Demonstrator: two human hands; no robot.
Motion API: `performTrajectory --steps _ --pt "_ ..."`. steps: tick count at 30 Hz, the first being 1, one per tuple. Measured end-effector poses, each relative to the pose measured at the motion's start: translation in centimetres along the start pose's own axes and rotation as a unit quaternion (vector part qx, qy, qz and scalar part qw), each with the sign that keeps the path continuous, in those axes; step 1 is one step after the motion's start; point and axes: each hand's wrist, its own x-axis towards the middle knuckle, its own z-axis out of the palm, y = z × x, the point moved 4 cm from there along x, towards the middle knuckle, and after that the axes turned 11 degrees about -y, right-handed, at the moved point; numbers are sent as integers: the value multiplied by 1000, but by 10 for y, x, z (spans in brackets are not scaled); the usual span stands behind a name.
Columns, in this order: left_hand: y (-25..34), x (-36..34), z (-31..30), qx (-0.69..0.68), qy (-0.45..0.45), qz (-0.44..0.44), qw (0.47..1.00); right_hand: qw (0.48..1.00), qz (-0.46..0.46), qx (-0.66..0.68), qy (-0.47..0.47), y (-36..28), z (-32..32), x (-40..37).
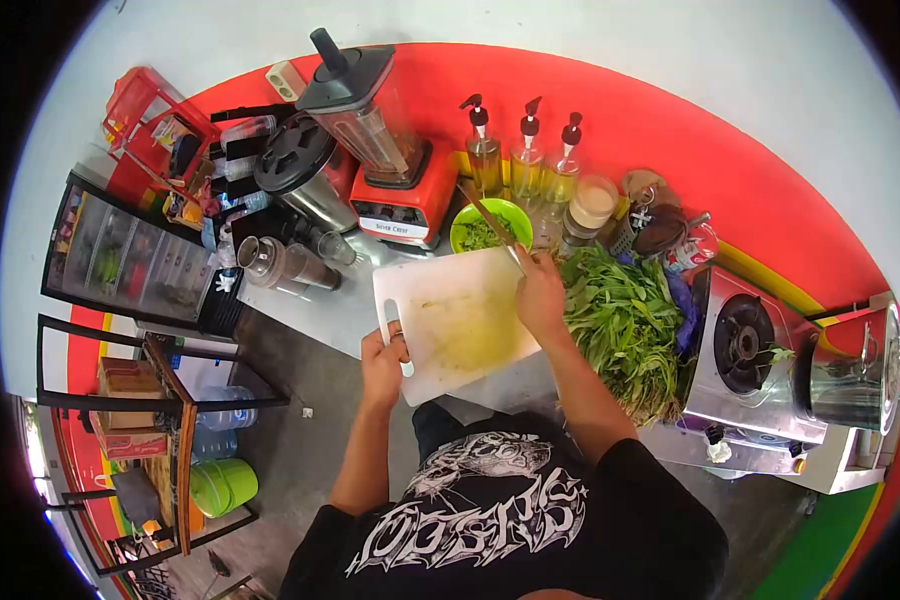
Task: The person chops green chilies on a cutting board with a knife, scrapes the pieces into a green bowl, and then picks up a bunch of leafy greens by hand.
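Note:
My left hand (382,368) is closed around the handle slot of a white cutting board (425,345). The board is lifted and tilted, with a yellow-green stain across its middle. My right hand (542,298) grips a knife (492,220) at the board's far right corner. Its blade reaches over a lime-green bowl (518,214) that holds chopped greens (482,235). Beside my right forearm lies a large heap of leafy greens (620,310) with stems toward me.
A red blender (400,200) stands behind the board, with a steel pot (315,185) to its left. Pump bottles (528,165) line the red wall. On the right sits a gas stove (750,350) with a glass-sided pot (850,370). A wooden shelf (183,440) is at lower left.

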Motion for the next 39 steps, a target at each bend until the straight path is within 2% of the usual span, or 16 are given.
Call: performTrajectory --steps 4,8,10,18,21,23,28,30,32,36,37,39 --pt "2 -2 3 22 27 11 999 999 -7 -30 12 -9 -2 -4" --pt "1 3 1 -25 -11 22 999 999 10 -35 -8 -8 -10 -23" --pt "3 6 6 -20 4 11 1000 999 -12 -46 16 -1 -6 -34" --pt "-8 24 -17 -45 44 25 998 994 39 -41 -97 17 -6 -87" --pt "8 23 -25 2 44 4 999 997 -27 33 -58 29 -15 -102" --pt "19 20 -27 56 55 6 997 997 -24 56 -41 34 -28 -105" --pt "37 14 -25 96 51 12 994 992 -2 124 -17 25 -51 -96" --pt "40 14 -23 85 31 28 995 994 -20 111 -2 12 -54 -86" --pt "33 17 -30 102 7 31 994 986 -91 142 -1 -1 -54 -75" --pt "41 13 -30 156 25 54 986 985 -93 126 -73 -27 -66 -52" --pt "48 10 -28 171 24 62 983 987 -51 119 -99 -28 -69 -46" --pt "44 7 -33 168 39 77 982 988 -54 112 -95 -13 -64 -36"
